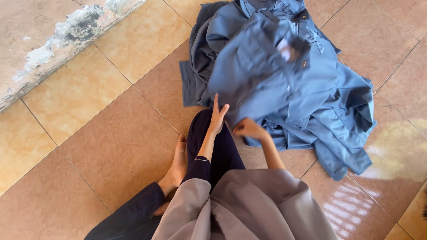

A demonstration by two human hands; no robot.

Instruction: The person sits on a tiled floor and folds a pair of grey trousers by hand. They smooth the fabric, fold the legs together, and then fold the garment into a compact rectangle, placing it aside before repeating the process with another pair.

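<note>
A heap of blue work shirts (284,84) lies on the tiled floor in front of me. The top shirt is blurred and lifted partly off the heap. My left hand (218,118) has its fingers straight and apart, its tips touching the near edge of the blue cloth. My right hand (249,129) is curled at the shirt's lower hem, fingers closed on the fabric. I sit on the floor with my knee in dark trousers (213,146) under both wrists.
Tan and brown floor tiles (115,133) surround me. A stained concrete strip (44,40) runs along the upper left. My bare foot (178,164) rests to the left of my knee. Grey cloth (249,209) covers my lap.
</note>
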